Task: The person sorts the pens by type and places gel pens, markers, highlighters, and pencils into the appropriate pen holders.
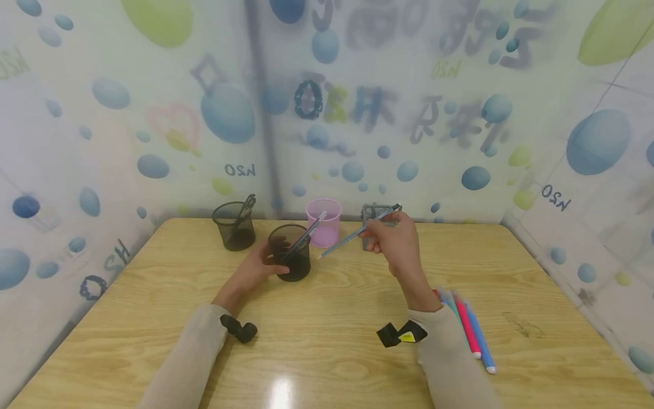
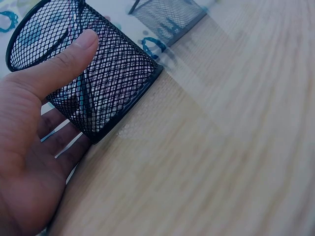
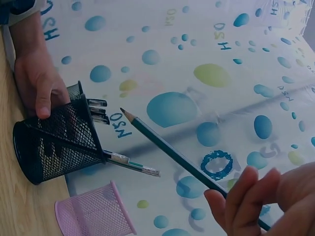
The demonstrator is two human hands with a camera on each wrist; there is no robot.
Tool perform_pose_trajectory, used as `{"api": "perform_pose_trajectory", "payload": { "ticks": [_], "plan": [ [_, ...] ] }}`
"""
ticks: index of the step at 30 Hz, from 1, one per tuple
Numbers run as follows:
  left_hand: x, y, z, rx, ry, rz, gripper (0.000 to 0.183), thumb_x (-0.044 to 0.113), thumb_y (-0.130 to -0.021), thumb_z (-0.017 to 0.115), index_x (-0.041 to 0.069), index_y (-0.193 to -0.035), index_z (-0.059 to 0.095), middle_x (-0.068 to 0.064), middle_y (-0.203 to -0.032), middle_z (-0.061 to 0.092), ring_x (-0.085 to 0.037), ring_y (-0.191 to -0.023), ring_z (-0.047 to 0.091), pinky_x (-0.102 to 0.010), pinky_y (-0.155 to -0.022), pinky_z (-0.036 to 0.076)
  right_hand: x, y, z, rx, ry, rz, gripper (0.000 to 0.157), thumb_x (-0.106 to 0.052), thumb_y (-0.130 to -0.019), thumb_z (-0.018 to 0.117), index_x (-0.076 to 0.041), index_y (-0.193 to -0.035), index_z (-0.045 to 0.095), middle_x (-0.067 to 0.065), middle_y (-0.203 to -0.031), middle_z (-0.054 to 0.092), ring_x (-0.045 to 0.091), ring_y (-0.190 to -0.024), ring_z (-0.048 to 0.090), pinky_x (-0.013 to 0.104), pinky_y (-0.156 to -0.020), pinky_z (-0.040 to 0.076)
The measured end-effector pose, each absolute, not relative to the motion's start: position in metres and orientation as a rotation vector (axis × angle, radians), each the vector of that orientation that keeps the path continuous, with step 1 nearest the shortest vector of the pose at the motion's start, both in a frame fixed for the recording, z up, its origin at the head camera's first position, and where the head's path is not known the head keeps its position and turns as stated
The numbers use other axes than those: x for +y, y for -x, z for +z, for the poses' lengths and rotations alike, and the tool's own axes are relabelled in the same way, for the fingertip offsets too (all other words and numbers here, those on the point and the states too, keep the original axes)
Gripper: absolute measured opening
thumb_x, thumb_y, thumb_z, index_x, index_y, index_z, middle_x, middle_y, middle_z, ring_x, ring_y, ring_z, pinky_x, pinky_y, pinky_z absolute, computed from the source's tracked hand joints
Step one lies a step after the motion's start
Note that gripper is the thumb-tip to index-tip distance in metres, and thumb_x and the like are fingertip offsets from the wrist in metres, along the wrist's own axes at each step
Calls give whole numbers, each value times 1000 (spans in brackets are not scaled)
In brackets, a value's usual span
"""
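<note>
My left hand (image 1: 254, 266) holds a black mesh pen cup (image 1: 296, 270) upright on the table, its thumb (image 2: 64, 64) across the near side and the fingers behind. Two slim pencils (image 3: 135, 166) lean out of that cup toward the right. In my right hand (image 1: 403, 244) is a dark green-blue pencil (image 3: 170, 150), pinched near its rear end. Its sharpened tip points down and left, a short way right of the black cup. The right wrist view shows the tip apart from the cup's rim.
Behind stand another black mesh cup (image 1: 237, 234) with several pens, a pink mesh cup (image 1: 324, 227) and a grey mesh holder (image 1: 365, 218). Several coloured markers (image 1: 472, 332) lie beside the right forearm. A patterned sheet (image 1: 327, 136) borders the wooden table (image 1: 327, 341).
</note>
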State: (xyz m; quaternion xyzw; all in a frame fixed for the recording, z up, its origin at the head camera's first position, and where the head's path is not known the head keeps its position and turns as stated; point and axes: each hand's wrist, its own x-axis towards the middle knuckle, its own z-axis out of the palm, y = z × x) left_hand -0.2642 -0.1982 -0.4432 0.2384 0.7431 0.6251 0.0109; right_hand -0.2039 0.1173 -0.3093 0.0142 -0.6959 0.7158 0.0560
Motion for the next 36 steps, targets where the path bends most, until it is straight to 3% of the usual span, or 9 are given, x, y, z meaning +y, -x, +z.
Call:
{"api": "perform_pose_trajectory", "payload": {
  "ticks": [8, 15, 24, 29, 36],
  "plan": [
    [-199, 266, -444, 2304, -759, 1967, 74, -8, -75, 75, -10, -138, 37, -28, -132, 49, -41, -122, 47, -33, -97, 45, 96, 217, -318, -2045, 57, 2182, 32, -12, -92, 59, 3, -114, 42, 25, -85, 69, 15, -45, 57, 19, -45, 47],
    [-199, 268, -447, 2342, -881, 1976, 74, -1, -74, 78, -12, -135, 38, -28, -128, 51, -31, -118, 51, -29, -94, 47, 82, 224, -321, -2004, 21, 2103, 29, -8, -89, 58, 2, -111, 42, 26, -82, 68, 20, -44, 59, 26, -46, 52],
    [-199, 266, -445, 2333, -819, 1969, 73, -8, -74, 75, -12, -137, 37, -30, -131, 49, -42, -124, 44, -42, -101, 42, 66, 232, -322, -2091, -10, 1953, 38, -12, -90, 57, 4, -120, 41, 16, -74, 70, 20, -47, 62, 29, -51, 56],
    [-199, 266, -445, 2331, -814, 1963, 72, -11, -75, 74, -12, -137, 36, -30, -133, 48, -43, -124, 43, -41, -101, 42, 57, 234, -324, -2149, -32, 1880, 34, -10, -89, 54, 3, -118, 43, 13, -74, 70, 23, -48, 62, 29, -49, 54],
    [-199, 266, -445, 2318, -800, 1976, 73, -10, -75, 74, -10, -137, 37, -28, -133, 49, -40, -125, 44, -41, -101, 41, 47, 238, -325, -2215, -55, 1841, 28, -10, -90, 58, 3, -112, 45, 21, -79, 69, 22, -46, 62, 34, -49, 56]
  ]
}}
